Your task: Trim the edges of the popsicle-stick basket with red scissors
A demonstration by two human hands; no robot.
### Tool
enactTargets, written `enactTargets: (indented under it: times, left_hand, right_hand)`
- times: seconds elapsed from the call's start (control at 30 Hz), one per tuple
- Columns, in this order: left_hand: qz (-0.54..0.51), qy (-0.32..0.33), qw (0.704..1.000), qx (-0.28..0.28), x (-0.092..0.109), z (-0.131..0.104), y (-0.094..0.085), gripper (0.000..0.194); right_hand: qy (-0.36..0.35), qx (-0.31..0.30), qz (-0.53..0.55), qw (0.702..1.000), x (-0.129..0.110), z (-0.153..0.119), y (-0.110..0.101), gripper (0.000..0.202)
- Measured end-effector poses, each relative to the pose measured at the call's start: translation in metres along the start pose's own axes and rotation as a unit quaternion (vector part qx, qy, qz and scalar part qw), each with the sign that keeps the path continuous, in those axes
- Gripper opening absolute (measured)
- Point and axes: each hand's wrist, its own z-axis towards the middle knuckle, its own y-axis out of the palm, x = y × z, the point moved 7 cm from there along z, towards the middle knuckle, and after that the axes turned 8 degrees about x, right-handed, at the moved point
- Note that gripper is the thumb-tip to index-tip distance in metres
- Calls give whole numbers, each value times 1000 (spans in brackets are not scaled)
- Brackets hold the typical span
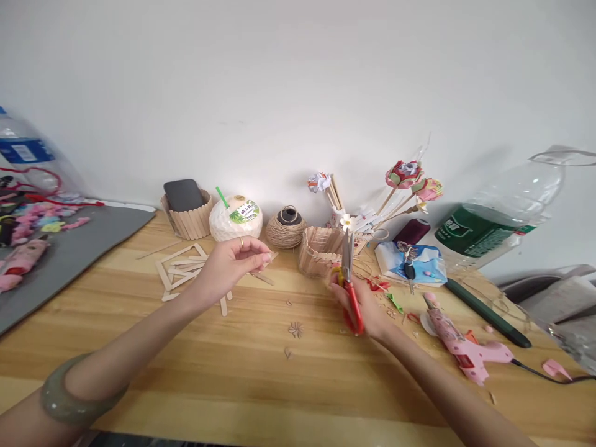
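Observation:
My left hand [239, 257] is closed in a pinch above the table, with a gold ring on one finger. From its fingertips juts a small pale piece of craft stick [274, 255], mostly hidden. My right hand [367, 307] grips red-handled scissors [352, 304], their blades pointing up and away from me. Just behind the scissors stands a small box made of craft sticks [319, 251]. Loose craft sticks [179, 267] lie in a pile beyond my left wrist. Between my hands, several tiny brown curled pieces [295, 329] rest on the wooden table [261, 372].
Along the wall stand a craft-stick holder [190, 222], a coconut [235, 220], a twine spool [286, 230] and paper flowers [405, 177]. At right are a pink glue gun [470, 347] with its cord, a dark green stick-like object [488, 313] and a large plastic bottle [488, 217]. A grey mat [69, 261] lies left.

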Motion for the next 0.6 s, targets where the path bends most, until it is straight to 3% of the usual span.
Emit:
enactTargets:
  times: [0.1, 0.3, 0.5, 0.6]
  left_hand:
    - [1, 3, 1000, -13, -4, 3, 4, 14]
    - [-19, 12, 998, -54, 0, 5, 28, 16]
    - [-16, -10, 999, -42, 0, 3, 21, 18]
    - [-18, -26, 999, -27, -4, 4, 18, 18]
  right_hand:
    - [16, 46, -12, 999, 3, -18, -28, 19]
    - [30, 23, 39, 999, 11, -47, -2, 29]
    - [24, 72, 0, 997, 7, -35, -44, 23]
    - [-1, 51, 20, 998, -2, -22, -24, 29]
